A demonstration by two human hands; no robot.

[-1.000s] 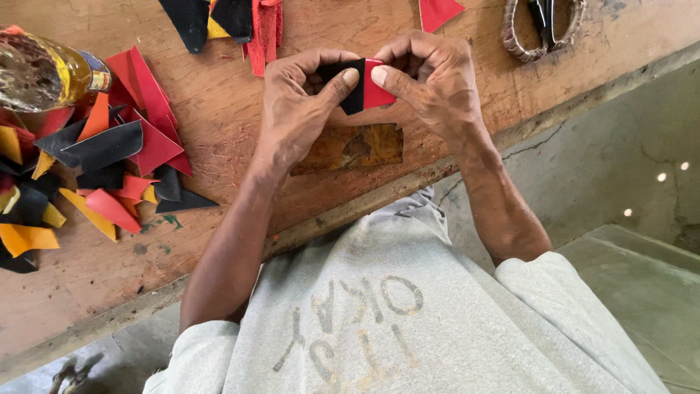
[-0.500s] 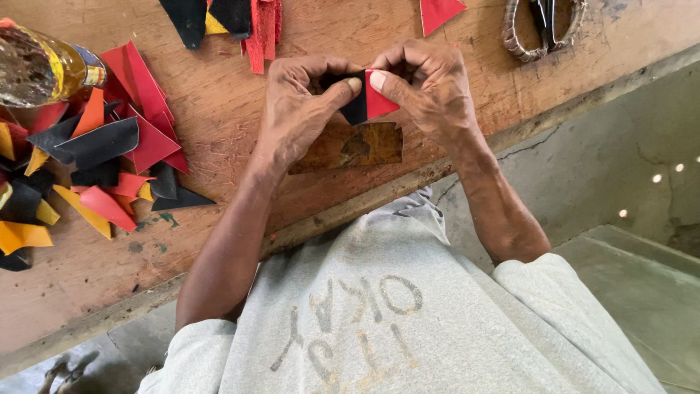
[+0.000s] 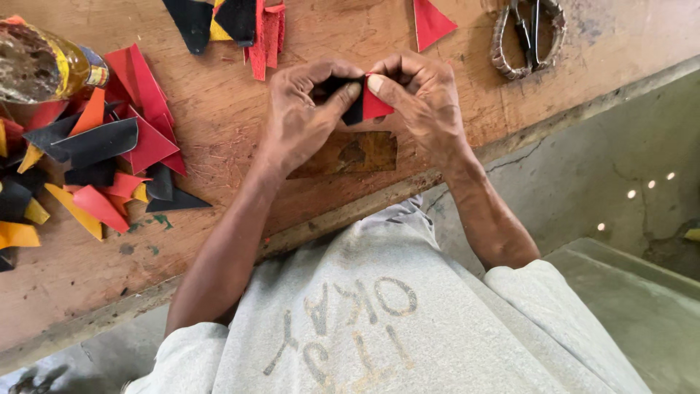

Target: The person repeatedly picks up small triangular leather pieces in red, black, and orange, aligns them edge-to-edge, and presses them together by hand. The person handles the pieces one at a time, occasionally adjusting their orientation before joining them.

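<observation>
Both hands are pinching red and black pieces together.
Left hand (image 3: 302, 120) and right hand (image 3: 423, 102) are gripping the pieces (image 3: 364, 106) above the bench (image 3: 219, 124), scraps (image 3: 109, 153) lying left of them.

glass bottle (image 3: 40, 62), blue-edged label, top left

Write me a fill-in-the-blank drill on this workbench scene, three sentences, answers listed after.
1. Both hands, the left hand and the right hand, pinch a small piece that is black and ____.
2. The pile of scraps lies to the person's ____.
3. The scissors lie on the ____ workbench.

Missing words: red; left; wooden
</observation>
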